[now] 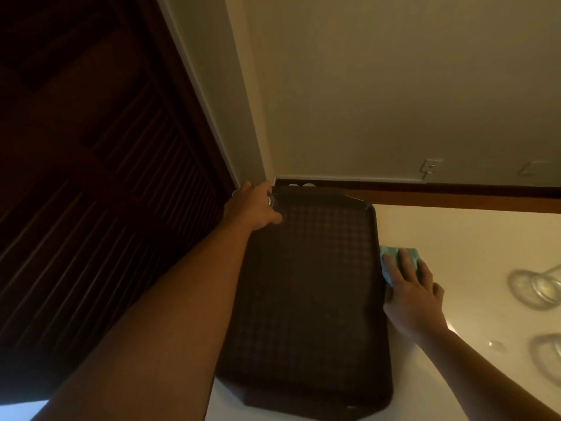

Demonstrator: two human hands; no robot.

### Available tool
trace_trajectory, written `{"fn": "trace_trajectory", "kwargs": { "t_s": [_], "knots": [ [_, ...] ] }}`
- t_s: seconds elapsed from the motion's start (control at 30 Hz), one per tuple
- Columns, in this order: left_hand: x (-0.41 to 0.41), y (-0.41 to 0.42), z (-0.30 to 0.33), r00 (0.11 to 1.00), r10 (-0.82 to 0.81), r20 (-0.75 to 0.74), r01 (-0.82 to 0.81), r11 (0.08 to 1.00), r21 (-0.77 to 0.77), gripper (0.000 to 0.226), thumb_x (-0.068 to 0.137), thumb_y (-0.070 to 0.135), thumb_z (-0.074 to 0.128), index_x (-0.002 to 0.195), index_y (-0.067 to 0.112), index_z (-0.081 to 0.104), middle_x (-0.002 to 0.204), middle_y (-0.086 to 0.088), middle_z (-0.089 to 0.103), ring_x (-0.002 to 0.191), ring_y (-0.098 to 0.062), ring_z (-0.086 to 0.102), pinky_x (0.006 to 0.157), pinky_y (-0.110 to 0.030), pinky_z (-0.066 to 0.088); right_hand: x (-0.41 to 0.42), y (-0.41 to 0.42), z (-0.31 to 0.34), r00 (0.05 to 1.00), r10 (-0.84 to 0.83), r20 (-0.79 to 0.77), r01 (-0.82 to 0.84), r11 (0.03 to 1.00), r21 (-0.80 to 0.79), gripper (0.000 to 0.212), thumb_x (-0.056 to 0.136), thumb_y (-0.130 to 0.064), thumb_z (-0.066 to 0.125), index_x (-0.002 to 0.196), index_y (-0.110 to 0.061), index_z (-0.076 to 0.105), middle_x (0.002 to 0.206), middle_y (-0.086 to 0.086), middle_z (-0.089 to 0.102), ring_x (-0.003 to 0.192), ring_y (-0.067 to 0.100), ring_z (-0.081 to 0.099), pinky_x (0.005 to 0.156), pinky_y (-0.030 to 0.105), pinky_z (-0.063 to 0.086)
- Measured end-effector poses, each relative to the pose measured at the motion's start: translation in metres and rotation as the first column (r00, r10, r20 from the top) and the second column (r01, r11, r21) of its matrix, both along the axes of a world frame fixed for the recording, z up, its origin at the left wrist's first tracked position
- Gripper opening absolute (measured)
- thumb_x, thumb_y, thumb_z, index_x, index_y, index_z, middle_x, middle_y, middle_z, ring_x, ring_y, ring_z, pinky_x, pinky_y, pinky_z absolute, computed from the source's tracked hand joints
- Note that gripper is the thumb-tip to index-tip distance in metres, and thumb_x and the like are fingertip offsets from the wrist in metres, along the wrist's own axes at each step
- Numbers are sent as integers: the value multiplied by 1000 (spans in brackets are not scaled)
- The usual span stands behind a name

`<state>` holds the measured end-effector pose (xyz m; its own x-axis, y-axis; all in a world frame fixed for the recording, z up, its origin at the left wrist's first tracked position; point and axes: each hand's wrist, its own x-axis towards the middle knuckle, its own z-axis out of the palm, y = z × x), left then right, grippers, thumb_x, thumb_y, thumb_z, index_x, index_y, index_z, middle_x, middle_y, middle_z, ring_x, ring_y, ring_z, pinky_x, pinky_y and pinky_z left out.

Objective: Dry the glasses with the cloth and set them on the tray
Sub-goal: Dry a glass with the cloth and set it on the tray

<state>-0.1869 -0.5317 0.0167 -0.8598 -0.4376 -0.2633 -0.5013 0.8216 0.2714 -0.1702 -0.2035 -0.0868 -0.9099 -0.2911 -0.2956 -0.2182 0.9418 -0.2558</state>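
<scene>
My left hand [254, 208] reaches to the far left corner of the dark brown tray [306, 284], fingers curled round a small clear glass [271, 201] that sits right at that corner; only a glint of the glass shows past my knuckles, so I cannot tell whether it is standing on the tray or just above it. The tray lies lengthwise on the pale tabletop [473, 238], its left edge close to a dark louvred wooden door [91, 177] and its far end near the wall.

My right hand [409, 287] lies flat with straight, spread fingers on the folded blue cloth [397, 259], pressing it to the tabletop just beside the tray's right rim. The cloth sticks out beyond my fingertips on the far side.

Further right on the tabletop stand more glasses: one [534, 288] at the right edge of view, level with my right hand, and another [546, 360] nearer to me, partly cut off by the frame. Both are blurred. A small wet spot [496, 344] shines on the tabletop close to the nearer glass.

On the far wall [394, 86] there is a pale socket plate [431, 167].
</scene>
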Motion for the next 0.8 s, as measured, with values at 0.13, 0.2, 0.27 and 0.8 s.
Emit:
{"fn": "trace_trajectory", "kwargs": {
  "t_s": [0.13,0.2,0.27,0.8],
  "knots": [
    [-19,-1,-2,996,-13,85,17,998,-56,66,77,33,85,134,22,53,138,-12,47,117,-37,57,93,-51,55,0,0,-2,1000,0,-10,0,1000,-8,77,99,-34,52,161,-33,6,170,4,-6,154,37,-8,120,58,15],
    [-27,-1,-2,993,-9,114,18,997,-75,69,77,32,85,136,21,52,138,-13,48,119,-37,57,94,-52,55,-1,0,-2,1000,-6,-10,5,1000,-17,77,98,-34,54,161,-33,8,170,3,-5,154,37,-8,120,58,15],
    [-33,-2,0,991,-4,132,14,997,-75,70,76,31,85,136,20,51,138,-13,51,119,-36,57,94,-52,55,-1,1,-3,1000,-10,-3,10,1000,-18,78,98,-34,54,160,-34,8,170,2,-5,154,37,-8,120,58,15],
    [22,99,-4,912,-294,-285,210,933,-292,51,93,49,58,135,20,53,135,-11,48,124,-31,49,102,-44,43,-9,28,3,989,139,-47,-141,988,-62,71,92,-19,64,156,-25,32,168,6,15,154,38,9,120,54,30]
  ]
}}
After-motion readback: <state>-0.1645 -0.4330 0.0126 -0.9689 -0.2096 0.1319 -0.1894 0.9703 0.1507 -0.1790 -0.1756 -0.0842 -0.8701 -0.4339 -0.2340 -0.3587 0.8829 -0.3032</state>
